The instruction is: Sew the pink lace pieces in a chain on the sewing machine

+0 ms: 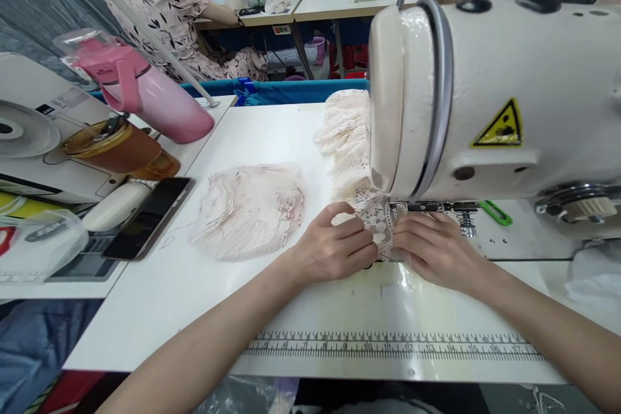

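Sewing machine (509,97) far right on the table (160,297), lace strip (347,136) trailing left of it. Fabric pile (247,210) further left, phone (150,217) beyond that, bottle (145,94) behind. Ruler (392,344) along near edge.

We look down and forward from head height, close over the table (160,297), the sewing machine (509,97) looming right.

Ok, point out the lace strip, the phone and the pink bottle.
lace strip (376,217), head view, patterned part between the hands
phone (150,217), head view, middle of dark screen
pink bottle (167,103), head view, middle of body
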### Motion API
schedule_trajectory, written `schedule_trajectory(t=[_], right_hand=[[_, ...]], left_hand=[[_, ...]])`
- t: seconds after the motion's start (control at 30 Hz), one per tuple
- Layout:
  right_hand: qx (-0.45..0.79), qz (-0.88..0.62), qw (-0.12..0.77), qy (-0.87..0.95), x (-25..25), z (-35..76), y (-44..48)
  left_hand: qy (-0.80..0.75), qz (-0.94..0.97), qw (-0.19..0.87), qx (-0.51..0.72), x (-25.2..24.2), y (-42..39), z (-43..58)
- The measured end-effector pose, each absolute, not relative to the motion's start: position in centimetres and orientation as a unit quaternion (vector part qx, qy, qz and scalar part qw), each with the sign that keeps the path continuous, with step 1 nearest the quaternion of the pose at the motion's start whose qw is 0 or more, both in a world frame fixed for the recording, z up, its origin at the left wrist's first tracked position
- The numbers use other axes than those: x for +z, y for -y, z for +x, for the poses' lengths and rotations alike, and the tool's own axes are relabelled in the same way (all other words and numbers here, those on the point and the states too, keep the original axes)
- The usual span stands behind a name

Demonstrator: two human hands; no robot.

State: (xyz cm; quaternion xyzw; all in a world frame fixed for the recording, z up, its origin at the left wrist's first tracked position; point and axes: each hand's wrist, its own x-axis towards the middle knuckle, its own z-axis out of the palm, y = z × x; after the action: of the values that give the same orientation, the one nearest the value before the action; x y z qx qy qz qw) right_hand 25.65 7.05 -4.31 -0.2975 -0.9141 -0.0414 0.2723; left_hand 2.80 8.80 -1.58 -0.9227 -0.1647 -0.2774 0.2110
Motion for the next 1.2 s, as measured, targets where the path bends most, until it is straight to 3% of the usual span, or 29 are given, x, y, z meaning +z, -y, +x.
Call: schedule_trajectory(t=[0.6,0.9,1.2], right_hand=[[-0.018,-0.207,0.319,0.925,-3.8,25.1,-6.6],[-0.016,-0.209,0.298,0.931,-4.3,25.1,-6.6],[-0.025,-0.213,0.287,0.934,-4.4,24.7,-6.6]], left_hand=[[0.122,-0.936,0.203,-0.260,-1.3,-8.0,2.9],[0.223,-0.959,0.051,-0.167,-2.7,-8.6,3.0],[0.246,-0.962,0.038,-0.111,-2.7,-8.8,2.7]])
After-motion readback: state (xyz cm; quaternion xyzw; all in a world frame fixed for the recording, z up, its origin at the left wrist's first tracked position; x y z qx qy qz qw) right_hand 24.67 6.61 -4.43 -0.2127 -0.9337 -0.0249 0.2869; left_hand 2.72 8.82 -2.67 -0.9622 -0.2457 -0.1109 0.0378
